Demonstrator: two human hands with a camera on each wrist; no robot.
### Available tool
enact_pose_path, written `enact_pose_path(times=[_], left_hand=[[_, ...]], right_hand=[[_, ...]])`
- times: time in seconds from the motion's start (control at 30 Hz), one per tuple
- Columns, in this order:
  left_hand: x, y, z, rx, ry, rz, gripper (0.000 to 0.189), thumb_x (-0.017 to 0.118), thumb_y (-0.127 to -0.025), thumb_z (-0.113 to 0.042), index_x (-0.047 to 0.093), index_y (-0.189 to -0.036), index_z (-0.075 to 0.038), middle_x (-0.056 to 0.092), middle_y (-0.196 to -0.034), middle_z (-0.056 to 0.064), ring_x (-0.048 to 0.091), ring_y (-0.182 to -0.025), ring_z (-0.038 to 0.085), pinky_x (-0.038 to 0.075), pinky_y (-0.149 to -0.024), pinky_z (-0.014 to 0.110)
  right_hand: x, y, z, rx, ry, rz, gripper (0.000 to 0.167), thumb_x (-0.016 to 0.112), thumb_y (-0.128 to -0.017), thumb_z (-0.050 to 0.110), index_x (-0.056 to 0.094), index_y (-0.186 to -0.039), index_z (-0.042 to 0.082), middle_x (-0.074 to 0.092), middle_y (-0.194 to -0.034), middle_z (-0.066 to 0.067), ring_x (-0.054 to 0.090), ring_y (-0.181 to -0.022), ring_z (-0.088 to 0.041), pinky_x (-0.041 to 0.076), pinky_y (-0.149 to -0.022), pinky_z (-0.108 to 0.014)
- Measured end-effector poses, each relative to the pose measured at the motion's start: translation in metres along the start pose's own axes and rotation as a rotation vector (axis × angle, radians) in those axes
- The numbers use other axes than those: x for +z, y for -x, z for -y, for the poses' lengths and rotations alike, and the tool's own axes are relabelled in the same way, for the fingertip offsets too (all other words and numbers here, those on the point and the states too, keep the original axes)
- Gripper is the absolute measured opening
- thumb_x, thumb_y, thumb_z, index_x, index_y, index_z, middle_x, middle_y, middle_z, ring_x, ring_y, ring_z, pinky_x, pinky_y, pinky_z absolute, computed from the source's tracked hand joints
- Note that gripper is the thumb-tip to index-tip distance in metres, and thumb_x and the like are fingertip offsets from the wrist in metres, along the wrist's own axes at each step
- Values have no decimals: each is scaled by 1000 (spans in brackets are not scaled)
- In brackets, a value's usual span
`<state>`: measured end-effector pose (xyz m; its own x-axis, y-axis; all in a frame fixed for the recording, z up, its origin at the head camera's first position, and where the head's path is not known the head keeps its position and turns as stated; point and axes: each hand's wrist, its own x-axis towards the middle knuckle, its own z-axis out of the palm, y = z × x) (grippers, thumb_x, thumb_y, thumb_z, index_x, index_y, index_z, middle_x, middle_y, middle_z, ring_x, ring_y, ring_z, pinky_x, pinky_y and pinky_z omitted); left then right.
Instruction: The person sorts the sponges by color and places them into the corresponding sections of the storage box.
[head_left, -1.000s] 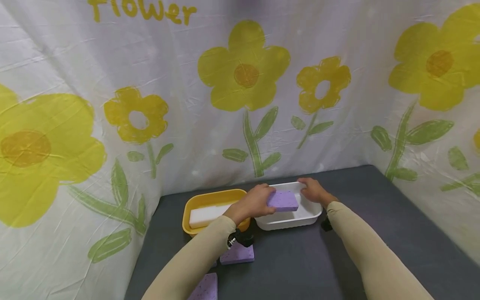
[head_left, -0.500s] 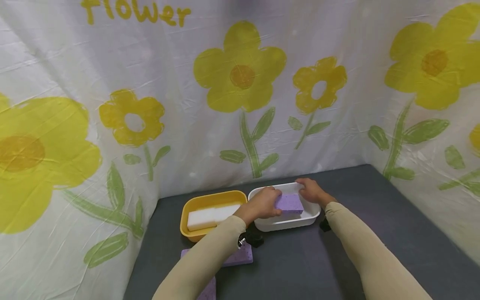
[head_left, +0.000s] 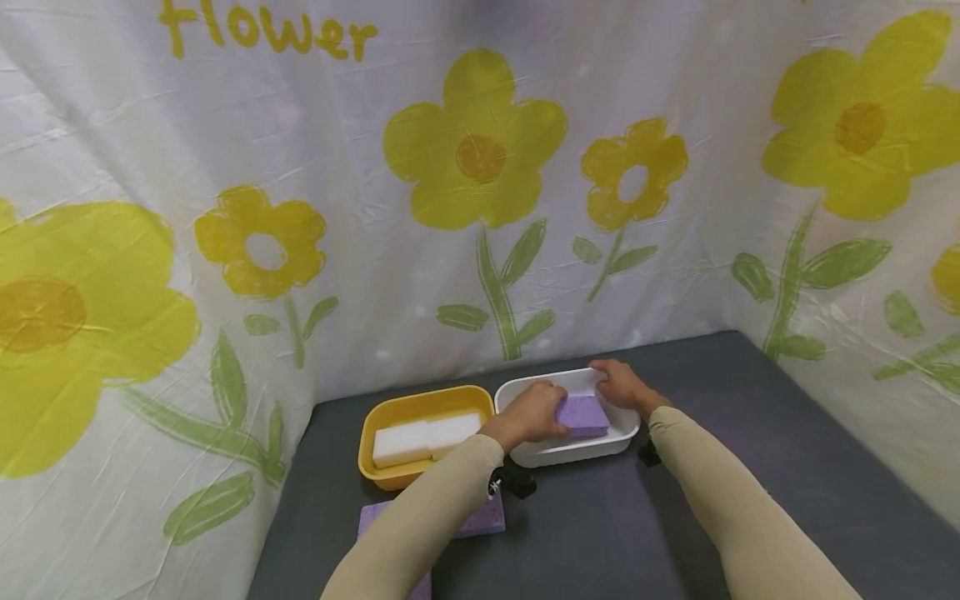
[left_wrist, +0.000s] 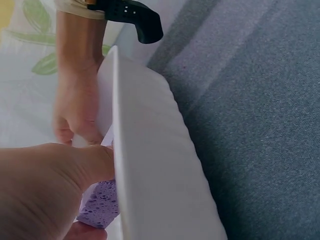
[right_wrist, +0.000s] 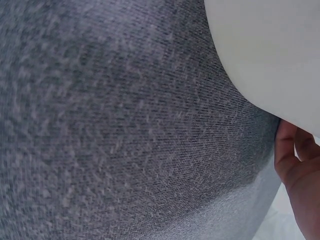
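My left hand [head_left: 531, 414] grips a purple sponge [head_left: 583, 416] by its left end, low inside a white plastic tray [head_left: 566, 454]. In the left wrist view, thumb and fingers pinch the pitted purple sponge [left_wrist: 100, 206] just behind the tray's wall [left_wrist: 155, 150]. My right hand [head_left: 622, 387] holds the tray's far right rim. Its fingers [right_wrist: 286, 145] lie against the tray's outer side in the right wrist view. Whether the sponge touches the tray's floor, I cannot tell.
A yellow tray [head_left: 369, 433] with two white sponge blocks [head_left: 401, 444] stands left of the white tray. Nearer, purple sponges [head_left: 486, 518] lie on the dark grey tabletop [head_left: 585, 533], partly hidden by my left sleeve. A flower-printed curtain [head_left: 360, 317] borders the table.
My left hand has moved right and lowered the purple sponge deeper into the white tray. My right hand has stayed on the rim. The head view has shifted slightly.
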<state>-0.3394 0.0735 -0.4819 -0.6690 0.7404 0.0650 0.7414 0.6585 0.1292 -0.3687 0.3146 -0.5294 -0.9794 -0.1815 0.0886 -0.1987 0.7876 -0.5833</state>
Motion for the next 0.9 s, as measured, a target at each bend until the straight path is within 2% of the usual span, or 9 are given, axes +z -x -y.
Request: enact_pose_path(times=[0.13,0.2,0.37,0.4,0.47,0.63,0.9], left_hand=[[2,1,-2,4,5,11,49,91,-89,-34,74,-123,-3,75,-110,8,66,-102,19,55,-94,28],[7,-2,-1,22,-5,-1,50,90,-89,-36,74,-124,-4,75,-110,7,66,-101,18,56,-93,30],[17,-7,-4,10,7,16,52,89,-90,-38,73,-127,-4,76,-113,7,68,-102,17,56,-95,29],[14,-6,-8,-7,16,36,53,90,-90,-36,73,-129,-3,76,-116,8,68,-104,18,56,-97,28],[18,-9,-9,-18,20,38,54,90,-90,-38,73,-129,-4,76,-116,8,68,-105,18,55,-98,27],[23,-14,-13,-6,1,24,54,91,-89,-41,74,-127,-6,77,-115,6,69,-105,17,55,-97,27],[27,-16,-16,4,6,7,56,92,-89,-41,74,-129,-7,77,-117,6,70,-107,18,56,-98,27]], right_hand=[[0,1,4,19,-12,7,56,57,-90,-7,58,-145,-15,63,-145,-36,62,-135,-52,49,-115,-64],[-1,1,6,38,-21,15,56,56,-92,-7,57,-147,-14,61,-148,-35,61,-137,-52,47,-117,-64],[-1,1,5,63,-33,27,57,54,-93,-6,55,-149,-14,57,-153,-35,57,-142,-52,45,-120,-65],[-1,1,4,62,-36,26,57,54,-93,-6,55,-150,-15,58,-153,-35,57,-142,-52,45,-120,-64],[0,1,3,50,-34,22,57,55,-92,-6,56,-149,-15,59,-150,-36,60,-138,-51,46,-118,-64],[1,1,1,25,-28,7,58,57,-90,-5,57,-146,-15,63,-145,-36,65,-127,-47,49,-114,-63],[1,1,1,22,-16,0,57,57,-90,-4,58,-145,-15,61,-147,-36,62,-135,-51,47,-117,-64]])
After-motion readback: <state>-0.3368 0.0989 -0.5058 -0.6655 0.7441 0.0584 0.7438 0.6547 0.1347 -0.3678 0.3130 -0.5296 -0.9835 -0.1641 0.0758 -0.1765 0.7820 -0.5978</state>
